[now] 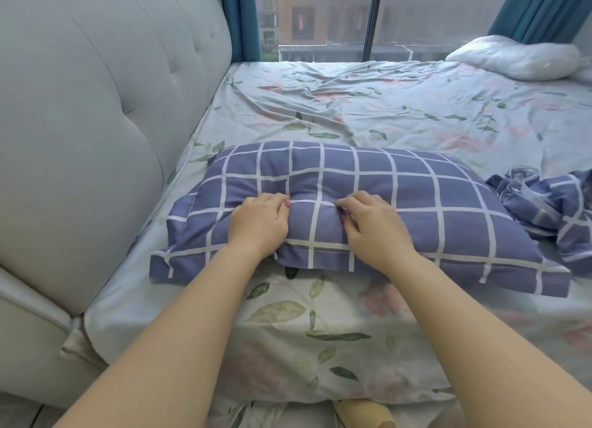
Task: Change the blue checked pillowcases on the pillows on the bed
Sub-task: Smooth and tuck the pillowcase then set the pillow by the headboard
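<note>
— Where was the checked pillow (368, 184)?

— It lay flat on the near part of the bed (320, 325), close to the gray headboard (96, 123) on the left.

— What did the hands do?

— The left hand (259, 225) and the right hand (374, 229) were both on top of it, near its middle and a little apart. The fingers of each hand were curled and pinched the blue cloth. The cloth puffed up between them.

— Was there more blue cloth?

— Yes. A loose case (551, 209) lay all crumpled just to the right of the pillow.

— What was far away?

— A white pillow (515, 56) sat at the far right of the bed, by the window (320, 17) and a blue curtain (541, 8).
</note>
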`<state>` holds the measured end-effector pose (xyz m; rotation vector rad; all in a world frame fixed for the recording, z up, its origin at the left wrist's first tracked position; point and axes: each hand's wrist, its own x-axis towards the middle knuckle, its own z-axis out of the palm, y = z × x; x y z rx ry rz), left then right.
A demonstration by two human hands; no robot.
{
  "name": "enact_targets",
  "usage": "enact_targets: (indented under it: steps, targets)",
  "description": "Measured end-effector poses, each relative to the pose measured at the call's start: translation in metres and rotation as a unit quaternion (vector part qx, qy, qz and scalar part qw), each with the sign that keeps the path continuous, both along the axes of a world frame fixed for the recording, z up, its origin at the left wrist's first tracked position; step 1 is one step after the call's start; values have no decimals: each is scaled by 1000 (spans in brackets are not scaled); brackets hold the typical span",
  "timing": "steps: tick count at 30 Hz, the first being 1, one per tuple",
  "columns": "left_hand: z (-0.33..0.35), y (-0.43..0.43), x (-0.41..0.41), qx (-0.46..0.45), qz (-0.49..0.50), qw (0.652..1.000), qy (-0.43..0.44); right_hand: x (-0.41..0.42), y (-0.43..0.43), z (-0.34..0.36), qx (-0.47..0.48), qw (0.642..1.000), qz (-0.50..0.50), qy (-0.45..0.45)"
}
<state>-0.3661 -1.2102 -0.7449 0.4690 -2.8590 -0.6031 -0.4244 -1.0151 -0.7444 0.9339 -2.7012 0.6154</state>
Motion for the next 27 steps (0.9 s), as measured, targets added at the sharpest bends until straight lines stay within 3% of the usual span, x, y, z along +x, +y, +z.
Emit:
enact_targets:
  steps: [5, 10, 20, 23, 27]
  targets:
    - [-4, 9, -3, -95, 13, 994, -50, -6, -13, -1, 143, 987, -17, -67]
    - [-11, 22, 15, -105, -31, 993, -42, 5, -4, -8, 168, 980, -1, -106]
    - [-5, 2, -11, 157, -20, 986, -50, -25, -11, -5, 35, 960, 13, -279]
    - [-2, 0, -5, 129, -29, 988, -74, -15, -9, 1, 34, 956, -5, -292]
    - [12, 14, 17, 11, -60, 990, -126, 5, 0, 15, 71, 947, -40, -311]
